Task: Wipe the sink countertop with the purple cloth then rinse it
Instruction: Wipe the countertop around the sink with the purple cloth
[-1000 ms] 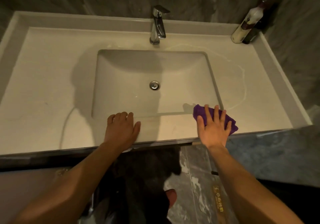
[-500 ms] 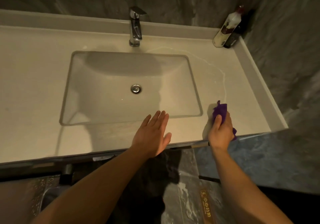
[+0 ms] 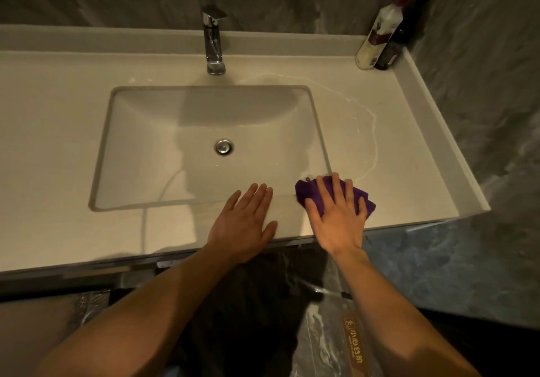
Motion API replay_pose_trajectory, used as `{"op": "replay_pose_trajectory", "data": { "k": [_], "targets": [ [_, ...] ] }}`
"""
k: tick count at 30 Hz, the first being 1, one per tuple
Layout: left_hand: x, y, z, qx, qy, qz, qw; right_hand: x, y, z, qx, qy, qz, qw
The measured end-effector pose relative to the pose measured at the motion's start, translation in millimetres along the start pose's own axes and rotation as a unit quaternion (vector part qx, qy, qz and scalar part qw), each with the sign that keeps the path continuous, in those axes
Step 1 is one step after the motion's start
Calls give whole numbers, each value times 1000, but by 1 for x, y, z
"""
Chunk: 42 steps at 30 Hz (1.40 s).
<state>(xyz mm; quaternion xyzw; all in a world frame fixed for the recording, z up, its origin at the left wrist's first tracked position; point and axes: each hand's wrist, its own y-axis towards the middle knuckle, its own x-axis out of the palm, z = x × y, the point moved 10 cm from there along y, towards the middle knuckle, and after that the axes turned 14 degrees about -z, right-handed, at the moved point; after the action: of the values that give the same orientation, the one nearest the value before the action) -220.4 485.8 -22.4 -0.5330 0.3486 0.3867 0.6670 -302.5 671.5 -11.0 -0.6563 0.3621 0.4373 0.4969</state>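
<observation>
The right hand (image 3: 339, 219) lies flat, fingers spread wide, pressing the purple cloth (image 3: 330, 194) onto the countertop (image 3: 409, 148) at about 5 o'clock from the sink basin (image 3: 210, 131), just off its front right corner. Most of the cloth is hidden under the palm; only its bunched edges show around the fingers. The left hand (image 3: 244, 224) lies open and empty at 6 o'clock, fingers together, on the front ledge; whether it bears weight is unclear. A faint pale streak curves across the counter from 1 to 4 o'clock. The faucet (image 3: 214, 40) stands at 12 o'clock. At 2 o'clock, in the corner, a white bottle (image 3: 380, 32) leans beside a dark one lost in shadow. The counter's left end is cut off.
</observation>
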Motion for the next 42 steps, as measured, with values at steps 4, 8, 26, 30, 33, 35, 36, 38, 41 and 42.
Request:
{"op": "replay_pose_trajectory", "data": {
  "k": [4,8,26,30,33,35,36,38,41,42],
  "targets": [
    [0,-1,0,-1,6,12,1000,-9,6,29,-6,-9,7,1000],
    [-2,-2,1,0,9,29,1000,-14,12,52,-5,-3,10,1000],
    [-5,14,7,-11,-41,28,999,-63,59,185,230,551,175,783],
    [-41,64,57,76,-91,43,992,-78,23,193,278,524,301,747],
    [-77,108,102,139,-93,66,984,-79,28,177,291,392,269,830],
    [-83,136,122,152,-68,58,984,-60,51,161,304,278,131,902],
    [-82,149,128,151,-49,48,986,-51,60,155,308,224,71,922],
    [-72,168,130,141,-35,24,989,-41,71,152,317,157,19,935],
    [-61,178,128,144,-76,16,987,-44,87,156,331,133,4,934],
    [-59,179,129,150,-87,21,985,-47,93,154,326,124,1,937]
  ]
}}
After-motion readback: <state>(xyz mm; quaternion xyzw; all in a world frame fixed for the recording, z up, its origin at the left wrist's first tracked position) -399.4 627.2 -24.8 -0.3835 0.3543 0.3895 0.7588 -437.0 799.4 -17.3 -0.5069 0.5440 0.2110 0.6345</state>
